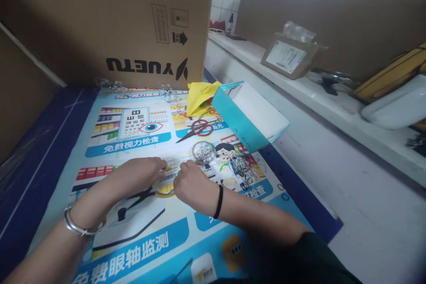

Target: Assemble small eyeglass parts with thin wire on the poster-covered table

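My left hand [144, 172], with a silver bangle at the wrist, hovers low over the printed poster, its fingertips drawn together. Just right of it, my right hand [195, 186] is curled into a fist-like pinch, a black band on its wrist. Whatever either holds is too small or hidden to make out. Beyond the right hand sits a round clear dish [204, 152] of small thin pieces. Small rings and wiry bits form a loose pile [241, 166] to its right. Red-handled scissors [199, 128] lie behind the dish. A dark-and-yellow tool-like shape [164, 193] lies below my hands.
A large cardboard box [133, 17] stands at the back. An open turquoise box [239, 120] and yellow wrapping [199, 96] lie at the right rear. Clusters of small clear bits [168, 93] rest by the carton. A ledge on the right carries a labelled parcel [288, 55].
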Action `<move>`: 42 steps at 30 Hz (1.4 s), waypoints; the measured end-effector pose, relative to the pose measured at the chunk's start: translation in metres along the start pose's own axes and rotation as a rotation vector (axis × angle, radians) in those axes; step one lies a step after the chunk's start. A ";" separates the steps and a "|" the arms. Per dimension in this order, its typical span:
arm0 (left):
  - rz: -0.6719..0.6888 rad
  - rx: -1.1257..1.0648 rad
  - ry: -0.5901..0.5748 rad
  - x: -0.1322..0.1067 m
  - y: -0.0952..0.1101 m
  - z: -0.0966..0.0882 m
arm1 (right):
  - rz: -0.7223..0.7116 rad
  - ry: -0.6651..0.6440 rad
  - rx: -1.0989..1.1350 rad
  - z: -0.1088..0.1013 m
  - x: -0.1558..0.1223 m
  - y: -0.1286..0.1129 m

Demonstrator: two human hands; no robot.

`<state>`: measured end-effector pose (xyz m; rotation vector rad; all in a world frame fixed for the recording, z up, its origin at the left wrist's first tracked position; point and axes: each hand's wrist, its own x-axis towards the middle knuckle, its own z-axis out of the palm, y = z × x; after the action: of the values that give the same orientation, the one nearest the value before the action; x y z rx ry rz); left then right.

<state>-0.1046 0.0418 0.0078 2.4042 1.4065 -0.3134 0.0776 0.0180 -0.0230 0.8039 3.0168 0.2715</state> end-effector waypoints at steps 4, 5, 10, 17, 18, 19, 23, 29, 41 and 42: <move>0.019 -0.006 -0.015 0.002 0.001 0.001 | -0.007 -0.035 0.037 -0.004 0.000 -0.004; 0.016 -0.010 -0.021 0.003 0.001 0.001 | -0.010 -0.042 0.043 -0.005 0.000 -0.005; 0.005 -0.027 -0.032 0.003 0.001 0.000 | -0.031 -0.014 0.112 -0.014 -0.006 0.007; -0.008 -0.067 -0.037 0.002 0.004 -0.001 | 0.268 -0.014 0.030 -0.038 -0.037 0.095; -0.012 -0.068 -0.038 0.003 0.003 -0.001 | 0.337 -0.035 0.002 -0.037 -0.042 0.106; -0.015 -0.067 -0.037 0.003 0.003 0.000 | 0.367 -0.067 0.006 -0.034 -0.046 0.114; -0.010 -0.067 -0.021 0.005 -0.001 0.003 | 0.352 -0.085 0.110 -0.010 -0.054 0.124; -0.031 -0.086 -0.021 0.008 -0.002 0.004 | 0.255 0.063 0.252 0.011 -0.038 0.125; -0.010 -0.067 0.000 0.012 -0.003 0.008 | 0.184 -0.140 0.343 0.027 -0.027 0.115; -0.007 -0.063 0.000 0.012 -0.003 0.008 | 0.185 -0.134 0.342 0.027 -0.027 0.114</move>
<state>-0.1020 0.0495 -0.0047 2.3490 1.4043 -0.2661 0.1587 0.1062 -0.0310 1.0762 2.9017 -0.2964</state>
